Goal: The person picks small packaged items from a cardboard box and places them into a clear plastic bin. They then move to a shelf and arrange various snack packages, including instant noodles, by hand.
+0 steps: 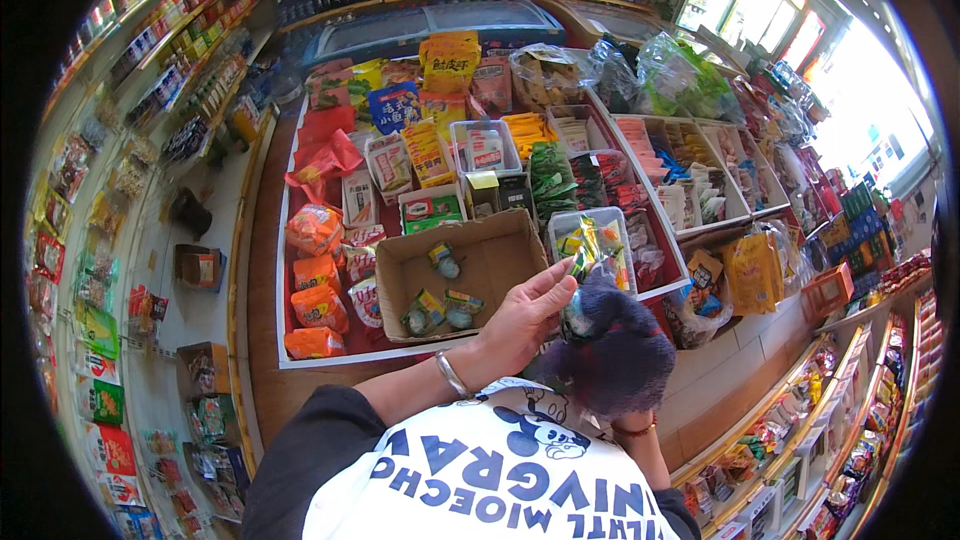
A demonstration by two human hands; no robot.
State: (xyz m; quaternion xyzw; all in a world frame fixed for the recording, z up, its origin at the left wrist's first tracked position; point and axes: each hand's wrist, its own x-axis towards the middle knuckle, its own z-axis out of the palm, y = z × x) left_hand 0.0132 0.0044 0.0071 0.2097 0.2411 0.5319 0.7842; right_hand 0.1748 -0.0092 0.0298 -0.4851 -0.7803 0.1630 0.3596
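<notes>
Fingers and thumb of my left hand [536, 300] pinch the upper part of a clear packet with a yellow-green top [589, 244]. A bluish, egg-like item [574, 319] shows below the fingers, beside a dark knitted cloth [622, 341]. That cloth covers most of my right hand [636, 420]; only the base of the hand and the wrist show, so its fingers are hidden. Left of my hands lies an open cardboard box [480, 255] holding several similar wrapped items [448, 266]. Just beyond my fingers, a clear plastic tub [624, 221] holds yellow-and-green packets.
A white-rimmed display table [360, 358] carries orange snack bags [319, 305], a green box [433, 211] and sachets in compartments. Stocked shelves [120, 255] stand left, more shelves [795, 420] to the right. Chest freezers [442, 19] stand behind the table.
</notes>
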